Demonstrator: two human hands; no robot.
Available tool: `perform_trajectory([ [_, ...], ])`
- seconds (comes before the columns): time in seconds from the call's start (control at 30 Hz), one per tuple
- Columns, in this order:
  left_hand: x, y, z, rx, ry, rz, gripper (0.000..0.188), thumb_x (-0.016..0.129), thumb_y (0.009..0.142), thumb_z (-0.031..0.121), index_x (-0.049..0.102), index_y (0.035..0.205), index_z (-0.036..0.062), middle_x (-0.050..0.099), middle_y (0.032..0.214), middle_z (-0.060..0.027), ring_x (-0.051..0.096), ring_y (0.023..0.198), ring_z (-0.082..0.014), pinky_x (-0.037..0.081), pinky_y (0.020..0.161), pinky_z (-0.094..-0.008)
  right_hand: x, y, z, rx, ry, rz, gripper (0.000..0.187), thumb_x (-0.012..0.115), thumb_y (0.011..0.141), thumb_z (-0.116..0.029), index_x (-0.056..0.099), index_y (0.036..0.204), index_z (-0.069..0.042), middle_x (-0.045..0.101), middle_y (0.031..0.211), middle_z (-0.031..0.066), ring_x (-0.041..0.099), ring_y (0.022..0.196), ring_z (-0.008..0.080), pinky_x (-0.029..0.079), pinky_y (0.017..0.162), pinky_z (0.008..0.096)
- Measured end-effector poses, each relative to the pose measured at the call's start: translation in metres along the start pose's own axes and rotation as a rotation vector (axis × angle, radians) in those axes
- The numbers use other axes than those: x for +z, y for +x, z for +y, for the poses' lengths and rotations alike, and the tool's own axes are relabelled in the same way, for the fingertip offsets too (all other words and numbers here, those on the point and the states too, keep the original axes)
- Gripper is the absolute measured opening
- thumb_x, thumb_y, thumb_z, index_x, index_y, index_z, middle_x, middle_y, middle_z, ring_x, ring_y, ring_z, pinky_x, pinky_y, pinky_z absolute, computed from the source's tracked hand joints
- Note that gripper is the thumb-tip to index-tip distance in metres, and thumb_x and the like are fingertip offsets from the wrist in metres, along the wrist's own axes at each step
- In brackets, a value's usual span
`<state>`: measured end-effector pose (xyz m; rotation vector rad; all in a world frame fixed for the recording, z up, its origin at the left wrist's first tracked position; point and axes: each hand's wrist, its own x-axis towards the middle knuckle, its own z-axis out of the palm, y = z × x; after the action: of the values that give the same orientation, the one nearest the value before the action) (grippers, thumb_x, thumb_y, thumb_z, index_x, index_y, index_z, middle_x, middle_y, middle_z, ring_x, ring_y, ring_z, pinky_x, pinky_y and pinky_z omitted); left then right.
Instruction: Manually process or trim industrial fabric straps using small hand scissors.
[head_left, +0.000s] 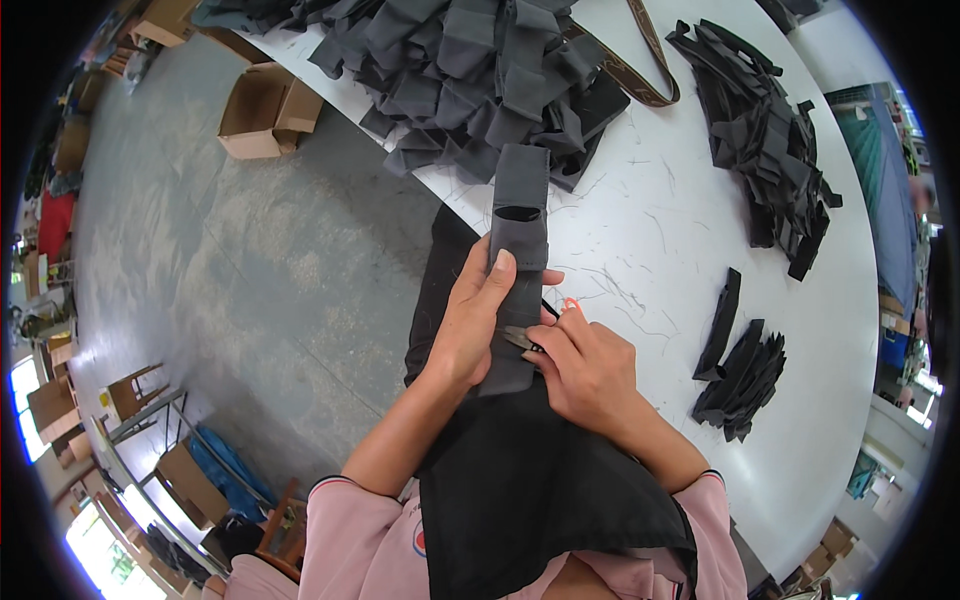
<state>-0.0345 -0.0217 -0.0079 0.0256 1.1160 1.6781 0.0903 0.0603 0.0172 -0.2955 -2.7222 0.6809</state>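
Head view, left hand: I see my left hand (478,325) closed around a grey fabric strip (520,250), thumb laid along its face.
Head view, right hand: my right hand (590,370) grips small metal snips (520,338), blades touching the strip's lower right edge.
Strip position: it runs upright from my dark apron (530,490) across the near rim of the white table (660,230), its top end meeting the grey fabric pile (480,70).
Open room: bare tabletop lies right of my hands, between them and the black pieces (740,375); a larger black heap (770,130) sits farther off.
Left edge: past the table rim there is concrete floor with a cardboard box (265,110).
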Motion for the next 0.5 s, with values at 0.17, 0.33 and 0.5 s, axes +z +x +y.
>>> perform_trajectory([
  [0.17,-0.003,0.001,0.0,-0.018,0.005,0.013,0.045,0.04,0.098,0.037,0.036,0.129,0.0049,0.062,0.104,-0.0164,0.06,0.068,-0.015,0.052,0.063,-0.0287,0.002,-0.012,0.006,0.053,0.045,0.081,0.027,0.073,0.067,-0.008,0.061,0.09,-0.007,0.053,0.075,0.0059,0.052,0.054,0.0204,0.04,0.048,0.029],
  [0.33,-0.004,0.002,0.0,-0.026,0.019,0.026,0.038,0.038,0.099,0.035,0.039,0.125,0.0077,0.062,0.106,-0.0186,0.061,0.069,-0.0175,0.054,0.063,-0.0307,-0.005,-0.018,0.011,0.18,0.144,0.137,0.03,0.073,0.067,-0.008,0.061,0.094,-0.008,0.052,0.075,0.004,0.051,0.055,0.0195,0.04,0.048,0.029],
  [0.5,-0.001,0.002,-0.001,-0.037,-0.009,0.016,0.044,0.039,0.098,0.037,0.036,0.129,0.005,0.062,0.104,-0.0158,0.06,0.068,-0.0153,0.052,0.06,-0.0291,-0.004,-0.014,0.01,0.094,0.065,0.048,0.031,0.073,0.067,-0.01,0.061,0.095,-0.009,0.05,0.073,0.004,0.05,0.053,0.02,0.038,0.047,0.0296],
])
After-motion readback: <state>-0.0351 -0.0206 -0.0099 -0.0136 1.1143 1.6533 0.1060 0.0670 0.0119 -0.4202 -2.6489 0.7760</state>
